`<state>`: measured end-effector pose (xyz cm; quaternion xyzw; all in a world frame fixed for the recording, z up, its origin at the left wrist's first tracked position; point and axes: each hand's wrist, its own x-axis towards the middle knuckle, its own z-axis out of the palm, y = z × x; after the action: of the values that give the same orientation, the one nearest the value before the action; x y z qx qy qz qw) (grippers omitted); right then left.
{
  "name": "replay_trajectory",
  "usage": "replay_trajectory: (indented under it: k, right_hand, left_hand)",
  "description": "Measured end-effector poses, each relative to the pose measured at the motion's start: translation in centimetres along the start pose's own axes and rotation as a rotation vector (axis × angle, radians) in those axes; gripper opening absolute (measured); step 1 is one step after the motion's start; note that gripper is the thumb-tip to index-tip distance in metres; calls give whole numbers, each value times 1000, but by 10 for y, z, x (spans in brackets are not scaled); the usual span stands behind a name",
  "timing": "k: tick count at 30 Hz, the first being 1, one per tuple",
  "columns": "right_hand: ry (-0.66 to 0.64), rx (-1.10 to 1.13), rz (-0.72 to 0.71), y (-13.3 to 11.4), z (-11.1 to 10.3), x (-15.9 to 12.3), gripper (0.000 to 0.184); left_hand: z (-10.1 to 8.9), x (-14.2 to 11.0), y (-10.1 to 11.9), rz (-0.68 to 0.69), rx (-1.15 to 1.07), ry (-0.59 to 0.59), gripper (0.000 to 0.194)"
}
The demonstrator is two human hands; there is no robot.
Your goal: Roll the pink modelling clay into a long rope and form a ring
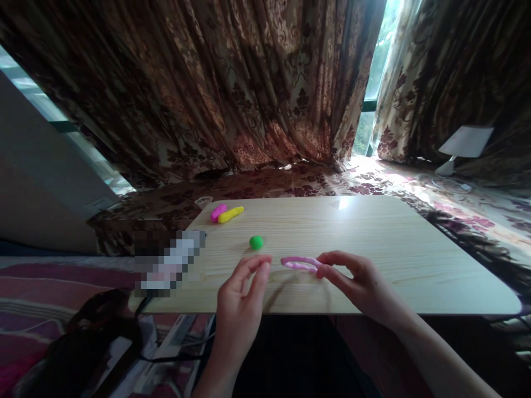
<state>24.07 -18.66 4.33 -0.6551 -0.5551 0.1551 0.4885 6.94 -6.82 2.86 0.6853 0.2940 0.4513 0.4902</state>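
My right hand (359, 279) pinches a pale pink loop (299, 261), a thin soft strand like modelling clay, between thumb and fingers. The loop is held above the table, its far end pointing left. Just left of that end, a small gap away, is my left hand (243, 296). Its thumb and index fingertips come together in a pinch; whether anything small lies between them is hidden. Beyond the left hand a bright green ball (256, 242) rests on the table. Farther back on the left, a yellow roll (230, 214) lies against a magenta lump (218, 212).
The light wooden table (373, 237) has rounded corners. A blurred-out rectangular item (174, 262) lies at its left edge. Near the back left corner is a clear container (204, 202). Patterned curtains (269, 83) hang behind, and a white lamp (467, 141) stands at the right.
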Motion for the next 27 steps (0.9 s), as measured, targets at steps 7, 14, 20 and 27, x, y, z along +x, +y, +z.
replay_trajectory:
  k: [7,14,20,27]
  right_hand:
    - [108,-5,-192,-16,20,-12,9]
    - [-80,-123,-220,-16,10,-39,21]
    - [67,88,45,12,11,-22,26]
    - [-113,379,179,8,18,-12,19]
  left_hand:
    - [23,-29,5,-815,-1043,-130,25]
    - [33,-19,2,-912,-1383,-146,18]
    - [23,-25,3,-804,-1291,-381,30]
    - [15,-25,15,-771,-1277,-471,33]
